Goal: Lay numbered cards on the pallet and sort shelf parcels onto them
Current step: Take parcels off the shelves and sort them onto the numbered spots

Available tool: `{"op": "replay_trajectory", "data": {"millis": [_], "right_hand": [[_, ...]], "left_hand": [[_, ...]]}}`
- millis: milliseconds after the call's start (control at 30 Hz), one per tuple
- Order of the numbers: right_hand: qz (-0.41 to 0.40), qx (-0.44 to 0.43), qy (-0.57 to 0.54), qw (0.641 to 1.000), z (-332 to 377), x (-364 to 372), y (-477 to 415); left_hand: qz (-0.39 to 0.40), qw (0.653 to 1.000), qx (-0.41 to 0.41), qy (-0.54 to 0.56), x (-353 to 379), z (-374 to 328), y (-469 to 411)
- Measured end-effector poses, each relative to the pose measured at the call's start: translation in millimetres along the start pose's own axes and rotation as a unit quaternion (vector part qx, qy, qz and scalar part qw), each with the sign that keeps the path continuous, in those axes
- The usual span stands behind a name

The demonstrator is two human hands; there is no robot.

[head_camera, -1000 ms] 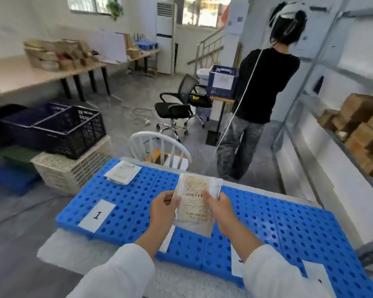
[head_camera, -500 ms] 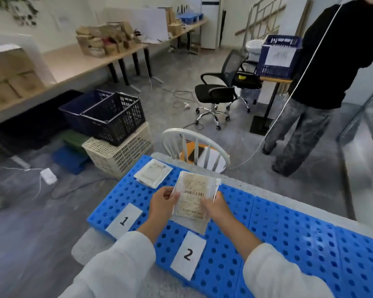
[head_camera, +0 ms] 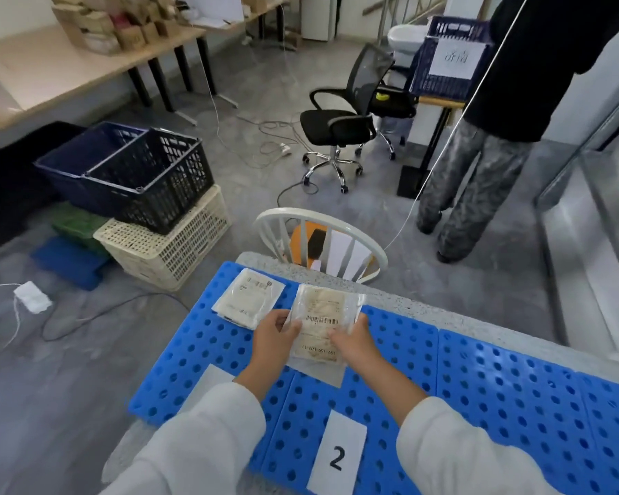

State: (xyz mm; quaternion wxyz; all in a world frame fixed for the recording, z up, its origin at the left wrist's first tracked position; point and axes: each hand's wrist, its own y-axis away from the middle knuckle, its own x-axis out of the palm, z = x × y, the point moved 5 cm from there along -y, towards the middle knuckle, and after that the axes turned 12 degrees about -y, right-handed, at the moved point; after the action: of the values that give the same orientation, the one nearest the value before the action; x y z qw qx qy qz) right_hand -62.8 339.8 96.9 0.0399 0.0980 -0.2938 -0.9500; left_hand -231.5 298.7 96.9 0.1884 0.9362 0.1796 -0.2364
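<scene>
A flat clear-wrapped parcel (head_camera: 321, 317) with a barcode label is held over the blue perforated pallet (head_camera: 479, 380). My left hand (head_camera: 274, 335) pinches its left edge and my right hand (head_camera: 352, 341) grips its right edge. A second flat parcel (head_camera: 248, 296) lies on the pallet's far left corner. The white card marked 2 (head_camera: 338, 455) lies on the pallet near me. Another white card (head_camera: 208, 382) shows at the pallet's left, mostly hidden by my left sleeve.
A white chair (head_camera: 320, 241) stands just beyond the pallet. Stacked crates (head_camera: 147, 194) sit on the floor at left, with cables around them. A person in dark clothes (head_camera: 479, 173) stands at the right beside metal shelving (head_camera: 594, 194). An office chair (head_camera: 340, 126) stands farther back.
My view has tilted down and to the left. Both hands have carried the parcel toward the pallet's left end, nearer the parcel lying there. The card marked 1 is now hidden by my sleeve.
</scene>
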Motion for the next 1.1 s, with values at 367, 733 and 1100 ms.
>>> {"op": "replay_trajectory", "data": {"millis": [367, 733, 1100], "right_hand": [[-0.033, -0.008, 0.079, 0.996, 35.2, 113.7, -58.7], [-0.006, 0.068, 0.073, 0.995, 32.1, 168.5, -113.5], [-0.002, 0.079, 0.145, 0.986, 2.4, 183.2, -119.5]], "left_hand": [[0.041, 0.999, -0.023, -0.026, -85.2, 51.5, -114.8], [0.084, 0.993, -0.043, -0.076, -97.4, 75.3, -193.1], [0.103, 0.983, -0.01, -0.149, -91.5, 95.2, -206.3]]}}
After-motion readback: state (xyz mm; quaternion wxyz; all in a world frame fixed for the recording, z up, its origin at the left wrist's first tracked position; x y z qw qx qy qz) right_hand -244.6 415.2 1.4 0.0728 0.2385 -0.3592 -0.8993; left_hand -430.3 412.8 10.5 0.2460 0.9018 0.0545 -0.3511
